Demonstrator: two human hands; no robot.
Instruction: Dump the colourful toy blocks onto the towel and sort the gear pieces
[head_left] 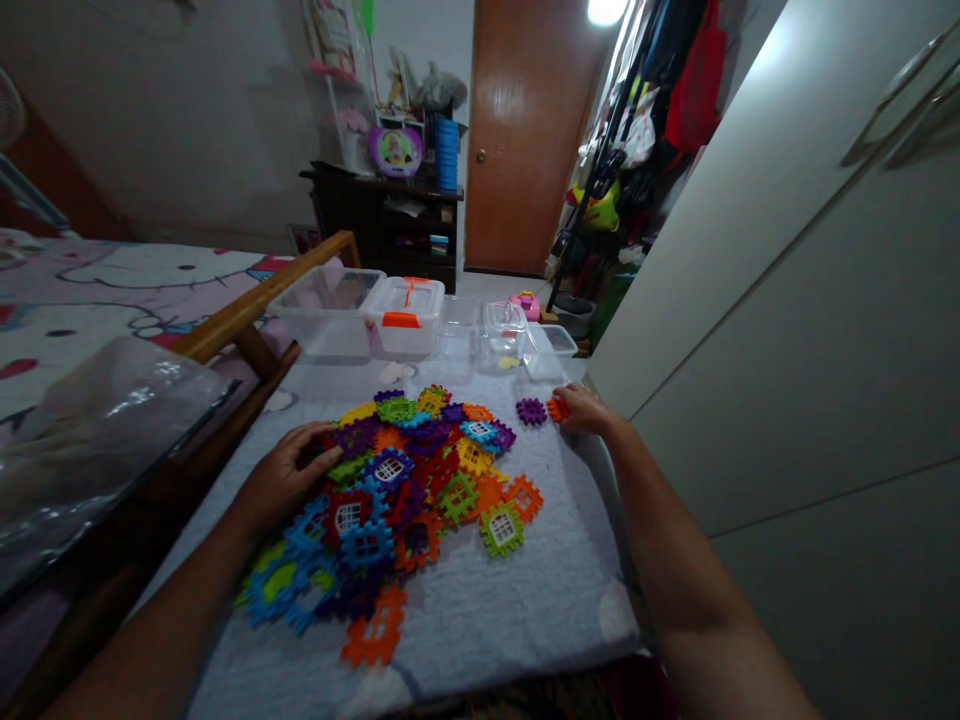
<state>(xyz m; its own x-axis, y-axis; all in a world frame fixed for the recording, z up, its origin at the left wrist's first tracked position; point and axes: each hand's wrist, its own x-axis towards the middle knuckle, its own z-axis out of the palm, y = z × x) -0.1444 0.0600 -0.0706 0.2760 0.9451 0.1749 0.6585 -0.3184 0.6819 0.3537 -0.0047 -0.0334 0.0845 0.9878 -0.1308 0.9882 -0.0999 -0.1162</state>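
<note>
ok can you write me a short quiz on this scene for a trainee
1. What colour is the toy piece at the right hand's fingertips?
2. True or false: the left hand is touching the brown door.
3. The front latch on the lidded clear box is: a) green, b) orange, c) blue?

Key: 1. Orange. 2. False, it is at the pile of pieces. 3. b.

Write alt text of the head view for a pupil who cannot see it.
A person's left hand lies at the edge of a pile of colourful notched plastic pieces on a cloth-covered surface, while the right hand touches an orange piece beside a purple piece. Clear plastic containers sit beyond.
</note>
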